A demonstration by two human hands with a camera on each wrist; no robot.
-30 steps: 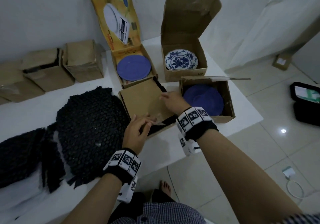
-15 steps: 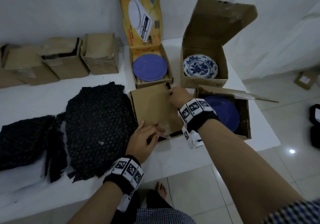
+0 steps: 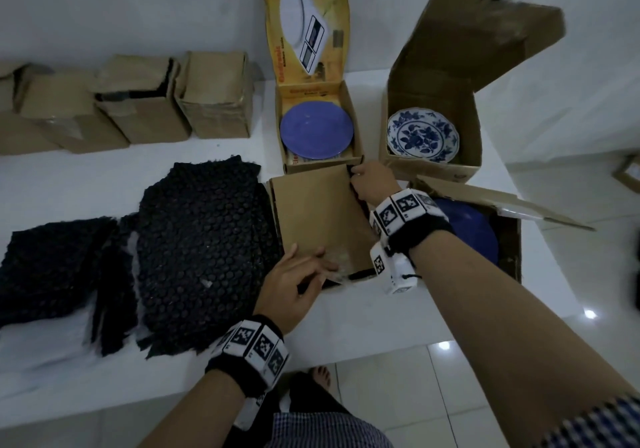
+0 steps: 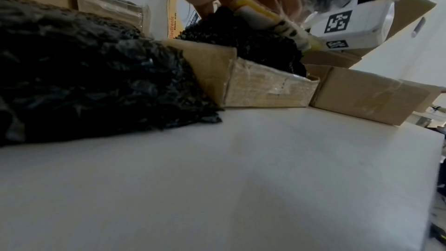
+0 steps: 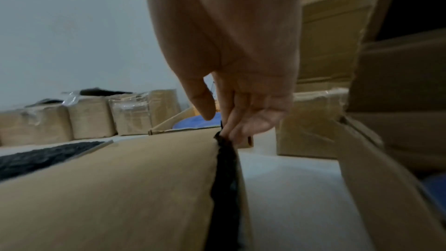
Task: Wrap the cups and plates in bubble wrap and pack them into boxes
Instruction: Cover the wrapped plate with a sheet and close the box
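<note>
A brown cardboard box (image 3: 318, 219) lies in the middle of the white table, its flap down over black bubble wrap (image 5: 224, 178) that shows along the right edge. My left hand (image 3: 311, 267) holds the flap's near edge, fingers on top and thumb underneath. My right hand (image 3: 360, 174) is at the far right corner, where its fingertips (image 5: 226, 133) press on the wrap. A blue plate (image 3: 317, 132) lies bare in the yellow box, a blue-and-white floral plate (image 3: 422, 136) in the tall brown box, and a dark blue plate (image 3: 474, 226) in the right box.
Loose black bubble wrap sheets (image 3: 201, 240) cover the table's left half. Several closed brown boxes (image 3: 145, 105) line the back wall at left. The right box's flap (image 3: 502, 202) sticks out over the table edge. Tiled floor lies below to the right.
My right hand has slid along the flap's right edge to the far corner. The left hand has stayed at the near edge. The head view has shifted left and down.
</note>
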